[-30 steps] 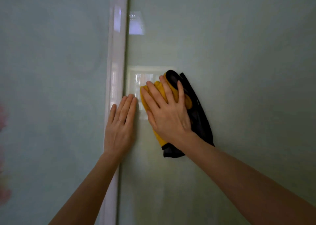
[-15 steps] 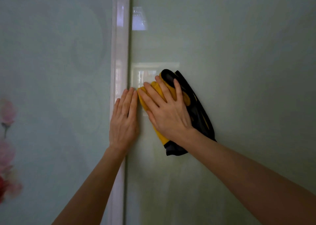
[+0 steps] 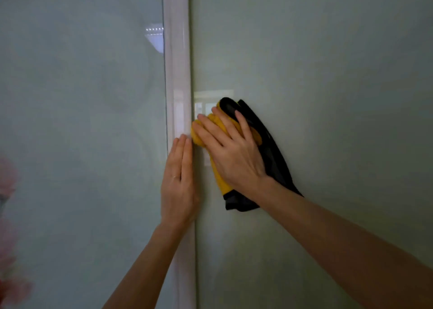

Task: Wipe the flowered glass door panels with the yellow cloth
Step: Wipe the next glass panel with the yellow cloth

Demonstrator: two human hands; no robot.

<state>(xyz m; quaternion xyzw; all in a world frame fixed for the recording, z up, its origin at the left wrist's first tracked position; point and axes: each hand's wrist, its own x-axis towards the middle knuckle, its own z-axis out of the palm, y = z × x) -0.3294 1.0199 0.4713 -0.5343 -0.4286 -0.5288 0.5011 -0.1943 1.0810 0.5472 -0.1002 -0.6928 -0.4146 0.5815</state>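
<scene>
Two pale green glass door panels fill the view, the left panel (image 3: 82, 121) and the right panel (image 3: 328, 74), split by a white vertical frame strip (image 3: 177, 62). My right hand (image 3: 234, 154) presses the yellow cloth (image 3: 220, 177), which has a black side, flat against the right panel beside the strip, fingers spread and straight. My left hand (image 3: 179, 184) lies flat on the strip, fingers straight and together, with a ring on one finger. Pink flowers (image 3: 9, 182) show at the left panel's left edge.
A bright reflection of a window (image 3: 208, 100) sits on the right panel just above the cloth. A reflected lamp (image 3: 154, 36) shows on the left panel near the strip.
The view has shifted so the strip and both hands sit further right. My right hand and the cloth have slid left up to the strip's edge. My left hand stays on the strip.
</scene>
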